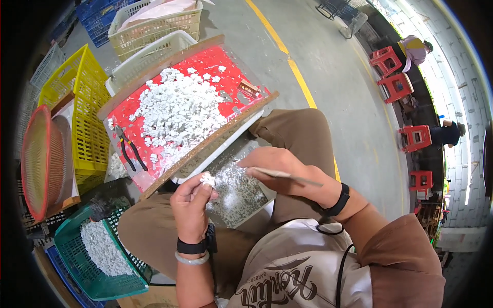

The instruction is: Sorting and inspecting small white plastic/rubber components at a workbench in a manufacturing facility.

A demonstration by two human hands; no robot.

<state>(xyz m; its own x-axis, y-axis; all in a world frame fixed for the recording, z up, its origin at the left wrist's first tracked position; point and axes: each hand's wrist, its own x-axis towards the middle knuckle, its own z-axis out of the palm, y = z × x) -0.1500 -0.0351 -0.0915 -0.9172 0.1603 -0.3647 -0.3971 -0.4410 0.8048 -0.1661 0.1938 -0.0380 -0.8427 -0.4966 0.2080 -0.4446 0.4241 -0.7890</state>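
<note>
My left hand [191, 203] pinches a small white knobbly piece [207, 179] between thumb and fingers, above my lap. Close by on the right, my right hand [277, 167] is closed around a thin, flat, pale tool [285, 176]; its rear end sticks out toward my wrist, and its exact kind is unclear. In front of both hands, a tilted red board [233, 64] with wooden rails carries a large heap of similar white pieces [177, 110]. Pliers with black handles [131, 149] lie at the board's left. A small brown-and-white box [249, 88] rests at its right end.
A green basket [72, 274] with white pieces stands at lower left. A yellow crate [88, 133] and a red-rimmed round sieve [46, 164] are left; pale crates [154, 35] stand beyond the board. White crumbs cover a surface [231, 197] below my hands. Red stools [398, 88] and two people are far right.
</note>
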